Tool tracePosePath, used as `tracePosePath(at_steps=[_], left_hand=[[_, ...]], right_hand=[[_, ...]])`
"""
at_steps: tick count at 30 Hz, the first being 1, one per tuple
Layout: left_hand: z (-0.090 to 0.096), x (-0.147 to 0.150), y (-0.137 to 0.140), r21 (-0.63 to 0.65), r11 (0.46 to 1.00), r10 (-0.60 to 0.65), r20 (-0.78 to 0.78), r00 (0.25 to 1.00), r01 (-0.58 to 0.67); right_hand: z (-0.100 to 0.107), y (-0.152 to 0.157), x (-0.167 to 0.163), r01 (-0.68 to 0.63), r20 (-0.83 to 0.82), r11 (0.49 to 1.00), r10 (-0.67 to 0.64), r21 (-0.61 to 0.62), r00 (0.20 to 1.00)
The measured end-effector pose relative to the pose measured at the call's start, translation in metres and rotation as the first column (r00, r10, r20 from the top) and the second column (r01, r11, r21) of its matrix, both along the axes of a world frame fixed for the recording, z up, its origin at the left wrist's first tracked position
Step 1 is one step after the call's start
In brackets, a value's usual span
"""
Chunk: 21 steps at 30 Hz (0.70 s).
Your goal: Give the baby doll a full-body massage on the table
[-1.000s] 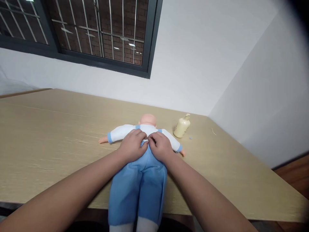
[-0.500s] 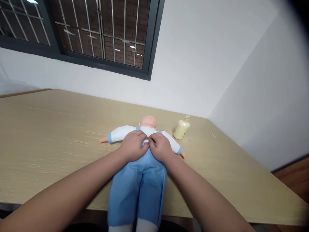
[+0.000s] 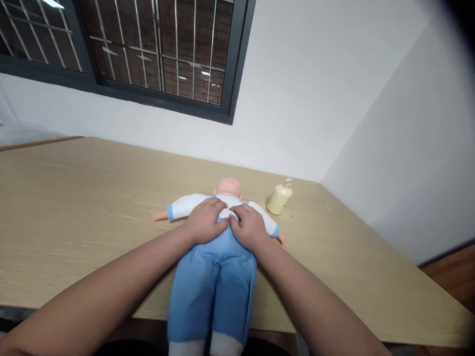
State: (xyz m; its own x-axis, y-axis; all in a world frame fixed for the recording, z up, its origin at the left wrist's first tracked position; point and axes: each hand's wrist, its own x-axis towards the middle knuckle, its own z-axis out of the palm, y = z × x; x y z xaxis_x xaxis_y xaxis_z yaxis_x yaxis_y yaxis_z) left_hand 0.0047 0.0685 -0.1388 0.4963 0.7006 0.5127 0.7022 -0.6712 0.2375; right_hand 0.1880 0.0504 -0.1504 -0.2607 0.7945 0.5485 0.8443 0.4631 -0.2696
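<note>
A baby doll (image 3: 218,267) in a white top and blue trousers lies face down, its bald head away from me and its arms spread. My left hand (image 3: 208,220) rests on the left of the doll's back, fingers laid over the white cloth and thumb pointing inward. On the other side of the back lies my right hand (image 3: 248,225), its fingers slightly bent and its thumb apart from them. The two thumb tips nearly meet at the middle of the back. Neither hand grips anything; both are open. The doll's legs reach past the table's near edge.
A cream pump bottle (image 3: 279,199) stands on the table (image 3: 92,212), right of the doll's head. Beside it lie a small bluish bit (image 3: 293,215) and a thin pale strand (image 3: 328,205). Behind the table is a white wall (image 3: 297,99) with a barred window (image 3: 159,49).
The fingers of both hands have spread and straightened a little on the doll's back, baring more white cloth between them. The doll and bottle stay in place.
</note>
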Motion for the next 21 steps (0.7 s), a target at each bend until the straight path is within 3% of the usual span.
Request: tracePosePath(at_steps=[4, 11, 21], left_hand=[[0.006, 0.000, 0.001, -0.025, 1.000, -0.002, -0.030, 1.000, 0.001], [-0.005, -0.001, -0.002, 0.109, 0.994, 0.024, -0.032, 0.999, -0.020], [0.004, -0.006, 0.017, -0.133, 0.990, -0.047, -0.034, 0.998, 0.042]], right_hand=[[0.006, -0.001, 0.002, -0.016, -0.001, 0.998, 0.016, -0.057, 1.000], [-0.011, 0.002, 0.000, 0.004, 0.002, 0.992, -0.004, 0.125, 1.000], [-0.002, 0.014, 0.007, -0.021, 0.039, 0.997, 0.023, -0.069, 0.999]])
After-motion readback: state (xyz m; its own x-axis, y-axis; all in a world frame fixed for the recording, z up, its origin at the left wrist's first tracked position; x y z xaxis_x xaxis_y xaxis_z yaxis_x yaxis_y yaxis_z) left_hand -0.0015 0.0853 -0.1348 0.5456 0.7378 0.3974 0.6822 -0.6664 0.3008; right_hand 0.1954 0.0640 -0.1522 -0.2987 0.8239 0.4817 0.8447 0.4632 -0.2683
